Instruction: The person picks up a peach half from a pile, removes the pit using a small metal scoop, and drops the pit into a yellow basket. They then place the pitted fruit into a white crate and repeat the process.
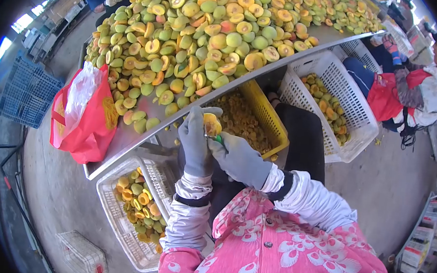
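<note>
grey metal table (124, 141) heaped with cut yellow-green fruit (212, 34); white perforated plastic crates (345, 88), partly filled with same fruit, stood below table's edge; yellow perforated plastic crate (268, 119) set between them; grey-gloved left hand (197, 144) curled around orange-fleshed cut piece (211, 122), held up before yellow crate; small green-handled tool (218, 139) clasped in grey-gloved right hand (242, 160), metal end seen at piece's lower edge

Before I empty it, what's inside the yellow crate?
Small brownish pieces, perhaps pits, lie in the yellow crate. They hide its bottom; the right hand covers one part.
</note>
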The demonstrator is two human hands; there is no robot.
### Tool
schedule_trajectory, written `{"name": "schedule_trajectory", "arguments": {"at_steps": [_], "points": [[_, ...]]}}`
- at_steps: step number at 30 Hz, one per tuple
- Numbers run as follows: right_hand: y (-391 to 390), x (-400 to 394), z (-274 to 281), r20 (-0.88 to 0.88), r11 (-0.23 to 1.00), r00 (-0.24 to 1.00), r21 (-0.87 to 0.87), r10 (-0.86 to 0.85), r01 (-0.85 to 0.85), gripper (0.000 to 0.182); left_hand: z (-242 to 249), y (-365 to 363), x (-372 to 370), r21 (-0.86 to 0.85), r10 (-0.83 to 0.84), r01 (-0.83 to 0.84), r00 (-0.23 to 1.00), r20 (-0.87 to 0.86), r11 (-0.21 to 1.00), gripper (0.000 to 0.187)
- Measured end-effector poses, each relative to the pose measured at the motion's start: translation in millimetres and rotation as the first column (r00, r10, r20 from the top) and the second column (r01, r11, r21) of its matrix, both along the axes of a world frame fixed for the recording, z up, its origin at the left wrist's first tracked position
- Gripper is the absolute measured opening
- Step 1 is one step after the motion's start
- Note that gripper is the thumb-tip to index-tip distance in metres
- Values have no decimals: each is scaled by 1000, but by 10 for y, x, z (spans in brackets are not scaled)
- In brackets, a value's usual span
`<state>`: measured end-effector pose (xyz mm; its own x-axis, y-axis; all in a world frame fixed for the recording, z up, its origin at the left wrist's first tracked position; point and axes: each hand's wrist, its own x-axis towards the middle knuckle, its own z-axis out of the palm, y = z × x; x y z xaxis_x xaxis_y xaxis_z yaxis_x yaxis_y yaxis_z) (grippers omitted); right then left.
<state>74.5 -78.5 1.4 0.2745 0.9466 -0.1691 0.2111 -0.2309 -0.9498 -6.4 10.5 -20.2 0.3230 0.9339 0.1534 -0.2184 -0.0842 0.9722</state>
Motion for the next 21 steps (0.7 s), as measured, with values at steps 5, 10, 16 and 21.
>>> {"name": "schedule_trajectory", "arguments": {"at_steps": [5,10,16,21], "points": [[-3,146,-48,-626,914,780,-300,29,-275,49,-35,-18,-40,-128,-63,61,998,-12,990,41],[40,286,-208,-994,832,110,-45,19,-554,48,-146,37,-38,-116,-116,110,992,-50,987,44],[28,322,-506,-986,874,165,-52,33,-483,48,-664,160,-8,-666,-90,327,927,364,671,50],[-29,357,-907,-911,961,395,-206,-119,-185,47,-807,102,32,-188,-66,80,994,82,979,46]]}}
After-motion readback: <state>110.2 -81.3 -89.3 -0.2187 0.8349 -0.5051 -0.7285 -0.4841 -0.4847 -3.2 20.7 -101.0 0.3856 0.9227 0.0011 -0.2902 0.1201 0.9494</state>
